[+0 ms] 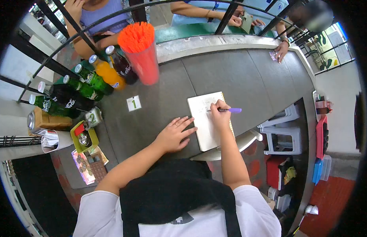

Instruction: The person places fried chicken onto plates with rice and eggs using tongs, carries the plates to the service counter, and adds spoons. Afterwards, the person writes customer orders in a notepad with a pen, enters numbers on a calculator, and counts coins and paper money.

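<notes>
A spiral notebook (207, 132) lies on the grey counter in front of me, with some handwriting near the top of its page. My right hand (221, 115) grips a purple pen (235, 110), its tip on the upper part of the page. Flat on the counter, my left hand (176, 134) has its fingers spread, the fingertips at the notebook's left edge. A small white card with a green number 1 (133, 103) lies up and to the left of that hand.
Soda bottles (88, 81) and a tall cup of orange straws (144, 65) line the far left side. Banknotes with coins (84, 166), a calculator (98, 168) and a green basket (92, 145) sit at left. Beyond the metal bars are people; one hand (282, 50) touches a banknote (274, 57).
</notes>
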`<action>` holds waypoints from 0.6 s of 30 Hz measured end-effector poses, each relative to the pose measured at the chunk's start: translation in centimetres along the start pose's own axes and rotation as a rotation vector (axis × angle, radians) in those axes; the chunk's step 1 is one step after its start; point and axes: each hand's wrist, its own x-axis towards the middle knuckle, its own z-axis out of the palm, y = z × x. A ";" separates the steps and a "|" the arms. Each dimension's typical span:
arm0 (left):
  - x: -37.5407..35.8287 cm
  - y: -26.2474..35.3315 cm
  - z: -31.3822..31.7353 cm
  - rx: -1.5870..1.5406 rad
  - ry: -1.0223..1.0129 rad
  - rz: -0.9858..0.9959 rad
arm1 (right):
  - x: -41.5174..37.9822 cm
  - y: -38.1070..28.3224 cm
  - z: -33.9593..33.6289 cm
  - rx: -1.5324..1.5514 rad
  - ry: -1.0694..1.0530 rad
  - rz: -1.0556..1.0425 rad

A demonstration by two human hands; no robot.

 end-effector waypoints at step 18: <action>-2.7 0.1 0.8 -0.033 0.125 0.062 | -1.3 -3.2 -0.3 0.172 0.260 0.204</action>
